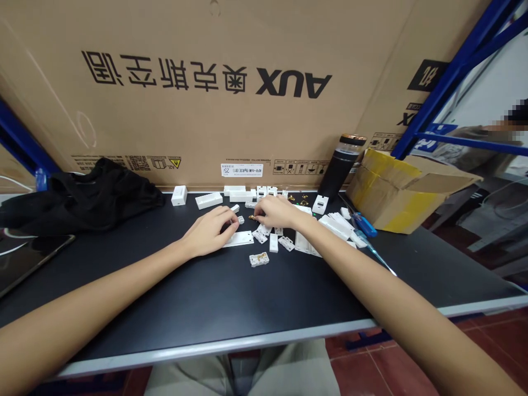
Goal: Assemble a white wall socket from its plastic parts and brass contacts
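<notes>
My left hand [209,231] is over the black tabletop with its thumb and fingers curled together. What they hold, if anything, is hidden. A small white plastic piece [241,220] lies by its fingertips, and a long white strip [241,238] is under its thumb side. Across from it, my right hand [275,212] is closed, its fingertips on a small brass part [252,217]. Several white plastic pieces are under and around that hand. Nearer to me lies a white plastic housing [259,259] with brass-coloured metal inside.
White blocks [209,200] line the back, with brass parts [304,202] to their right. A black bottle [339,168], an open carton [396,190] and screwdrivers [365,224] stand or lie right. Black cloth [82,195] and a tablet-like device [28,261] are left. A person [478,148] sits beyond.
</notes>
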### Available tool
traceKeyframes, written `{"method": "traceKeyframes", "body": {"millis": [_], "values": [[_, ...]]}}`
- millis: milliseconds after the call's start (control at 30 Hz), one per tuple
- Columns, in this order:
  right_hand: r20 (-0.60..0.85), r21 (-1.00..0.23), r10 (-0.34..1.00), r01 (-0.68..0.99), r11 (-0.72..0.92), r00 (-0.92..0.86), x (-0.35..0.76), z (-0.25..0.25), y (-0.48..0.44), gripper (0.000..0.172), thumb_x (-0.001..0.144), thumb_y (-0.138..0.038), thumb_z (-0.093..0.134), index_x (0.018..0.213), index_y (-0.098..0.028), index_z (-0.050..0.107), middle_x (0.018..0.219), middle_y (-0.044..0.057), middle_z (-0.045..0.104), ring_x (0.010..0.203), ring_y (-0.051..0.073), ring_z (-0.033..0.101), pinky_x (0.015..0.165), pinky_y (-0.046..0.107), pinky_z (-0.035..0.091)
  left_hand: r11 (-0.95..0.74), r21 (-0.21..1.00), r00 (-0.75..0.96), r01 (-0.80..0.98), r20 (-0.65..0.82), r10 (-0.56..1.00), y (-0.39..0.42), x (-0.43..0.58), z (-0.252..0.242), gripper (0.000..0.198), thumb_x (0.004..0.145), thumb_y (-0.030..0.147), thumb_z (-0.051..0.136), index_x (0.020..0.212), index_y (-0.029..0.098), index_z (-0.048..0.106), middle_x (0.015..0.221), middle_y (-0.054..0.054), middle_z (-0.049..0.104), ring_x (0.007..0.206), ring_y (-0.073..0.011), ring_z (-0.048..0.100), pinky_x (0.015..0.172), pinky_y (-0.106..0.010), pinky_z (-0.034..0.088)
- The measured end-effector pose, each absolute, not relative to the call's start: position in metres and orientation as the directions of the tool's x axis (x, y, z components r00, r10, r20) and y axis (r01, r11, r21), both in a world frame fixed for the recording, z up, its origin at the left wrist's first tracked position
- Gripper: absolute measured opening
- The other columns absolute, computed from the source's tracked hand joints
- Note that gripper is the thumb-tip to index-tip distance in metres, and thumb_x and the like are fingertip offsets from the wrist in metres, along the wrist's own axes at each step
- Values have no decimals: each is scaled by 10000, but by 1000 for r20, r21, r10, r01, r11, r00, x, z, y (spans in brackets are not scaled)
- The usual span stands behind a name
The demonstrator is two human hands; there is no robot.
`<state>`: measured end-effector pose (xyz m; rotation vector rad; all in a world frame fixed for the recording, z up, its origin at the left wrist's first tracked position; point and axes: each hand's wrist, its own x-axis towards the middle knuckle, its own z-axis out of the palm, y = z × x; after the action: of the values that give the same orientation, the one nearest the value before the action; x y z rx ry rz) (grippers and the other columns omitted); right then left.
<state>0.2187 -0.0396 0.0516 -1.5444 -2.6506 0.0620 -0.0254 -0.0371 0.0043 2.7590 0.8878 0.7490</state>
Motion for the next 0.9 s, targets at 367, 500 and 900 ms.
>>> {"method": "traceKeyframes", "body": {"millis": [367,500,900], "values": [[121,-208,879,854,477,-462,223,69,-50,141,782,-154,591,836,-164,721,816,43,742,740,161,632,672,274,393,-955,229,836,187,474,277,-46,-27,12,165,1034,255,466,1018,187,614,1011,-72,664,960,-210,614,913,-379,505],[104,-283,891,845,453,-442,229,80,-69,106,774,-170,600,786,-159,705,780,32,733,711,153,633,668,263,419,-979,188,855,83,491,166,-52,-24,12,123,1003,240,518,1076,186,601,1021,-90,677,958,-221,635,904,-385,520],[-79,-619,780,644,450,-620,235,81,-111,161,755,-142,624,883,-163,720,696,-26,676,614,114,597,589,224,445,-976,203,903,-76,430,19,-72,-11,14,317,895,88,523,1174,214,606,1118,-86,729,1028,-220,670,945,-365,541]]}}
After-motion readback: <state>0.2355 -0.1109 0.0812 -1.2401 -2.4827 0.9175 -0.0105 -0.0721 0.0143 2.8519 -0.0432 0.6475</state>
